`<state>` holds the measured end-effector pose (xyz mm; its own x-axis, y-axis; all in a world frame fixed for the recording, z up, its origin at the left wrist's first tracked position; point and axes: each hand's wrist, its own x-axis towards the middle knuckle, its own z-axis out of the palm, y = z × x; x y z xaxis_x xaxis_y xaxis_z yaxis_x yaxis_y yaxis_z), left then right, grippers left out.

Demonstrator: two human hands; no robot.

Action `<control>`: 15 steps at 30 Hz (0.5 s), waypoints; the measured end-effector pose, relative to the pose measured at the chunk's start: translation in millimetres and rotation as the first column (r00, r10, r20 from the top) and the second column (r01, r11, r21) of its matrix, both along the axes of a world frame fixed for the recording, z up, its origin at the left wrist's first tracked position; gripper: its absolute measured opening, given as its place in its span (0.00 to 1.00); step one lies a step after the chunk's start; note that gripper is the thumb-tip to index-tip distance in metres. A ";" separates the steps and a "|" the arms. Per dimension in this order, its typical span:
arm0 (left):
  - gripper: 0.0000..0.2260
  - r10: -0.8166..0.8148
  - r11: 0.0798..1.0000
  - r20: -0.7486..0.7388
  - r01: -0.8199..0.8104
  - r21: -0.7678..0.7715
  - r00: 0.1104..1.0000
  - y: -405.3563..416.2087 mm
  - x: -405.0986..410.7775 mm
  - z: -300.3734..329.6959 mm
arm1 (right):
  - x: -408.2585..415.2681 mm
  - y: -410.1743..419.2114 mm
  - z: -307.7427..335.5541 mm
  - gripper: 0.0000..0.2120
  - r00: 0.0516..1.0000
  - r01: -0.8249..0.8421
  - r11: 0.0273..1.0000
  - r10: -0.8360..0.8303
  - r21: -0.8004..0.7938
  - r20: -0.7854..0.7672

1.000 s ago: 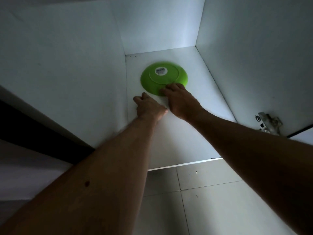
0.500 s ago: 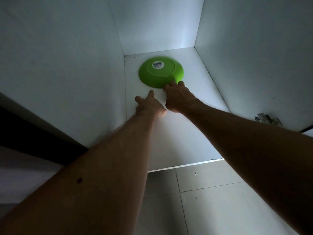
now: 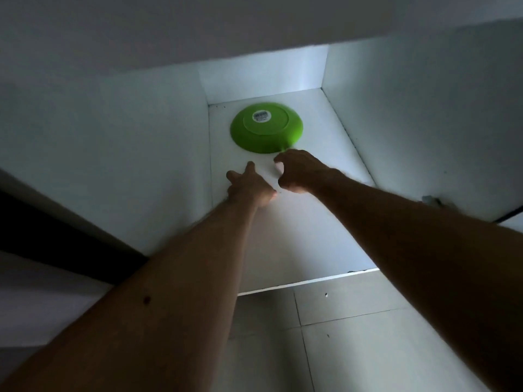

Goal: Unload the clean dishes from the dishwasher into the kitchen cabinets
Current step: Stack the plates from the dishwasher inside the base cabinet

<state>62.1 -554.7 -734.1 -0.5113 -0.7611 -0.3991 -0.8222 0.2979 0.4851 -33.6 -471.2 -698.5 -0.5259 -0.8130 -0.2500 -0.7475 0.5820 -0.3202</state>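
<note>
I see a green plate (image 3: 266, 128) lying upside down on the white cabinet shelf (image 3: 305, 222), toward the back and nearer the left wall than the right. A white barcode label (image 3: 261, 116) sits on its raised base. The plate's right edge is blurred.

My right hand (image 3: 301, 172) is just in front of the plate's near right edge. Its fingers are curled inward with nothing between them; the grip is closed on nothing. The knuckles sit very close to the rim, and I cannot tell whether they touch it.

My left hand (image 3: 250, 183) is beside the right one, slightly nearer to me and apart from the plate. Its fingers are stretched forward, the thumb spread to the left, and it holds nothing; the grip is open. Whether the palm rests on the shelf I cannot tell.

Both forearms reach in from the bottom of the view, the left from lower left, the right from lower right.

The cabinet walls and back panel are white, with brighter light at the back. A metal hinge (image 3: 431, 200) shows on the right wall near the front edge, blurred. Below the shelf's front edge I see pale floor tiles (image 3: 353, 335). A dark band (image 3: 56, 236) runs along the left outside the cabinet.
</note>
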 end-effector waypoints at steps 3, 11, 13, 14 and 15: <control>0.35 -0.043 0.998 0.024 0.044 -0.044 0.999 12.9 10.3 12.5 | 16.1 31.2 4.2 0.28 0.990 0.121 0.986 -0.111 -0.113 0.090; 0.23 -0.247 0.935 -0.055 0.223 -0.274 0.967 73.7 64.6 117.7 | 78.9 109.1 82.8 0.30 0.966 0.233 0.961 -0.212 -0.147 0.145; 0.22 -0.324 0.906 -0.064 0.290 -0.307 0.944 99.5 89.4 152.8 | 99.3 133.7 118.0 0.29 0.965 0.240 0.962 -0.222 -0.133 0.138; 0.21 -0.353 0.892 -0.077 0.310 -0.329 0.932 112.8 102.8 171.0 | 108.2 144.8 135.9 0.29 0.962 0.254 0.958 -0.236 -0.130 0.138; 0.20 -0.376 0.882 -0.092 0.327 -0.339 0.922 129.2 119.2 197.9 | 118.9 160.1 163.0 0.28 0.959 0.266 0.956 -0.249 -0.127 0.136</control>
<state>181.3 -425.5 -536.1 -0.8030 -0.5919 -0.0693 -0.5597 0.7092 0.4287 85.3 -311.1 -535.5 -0.6960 -0.6856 -0.2136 -0.5307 0.6915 -0.4901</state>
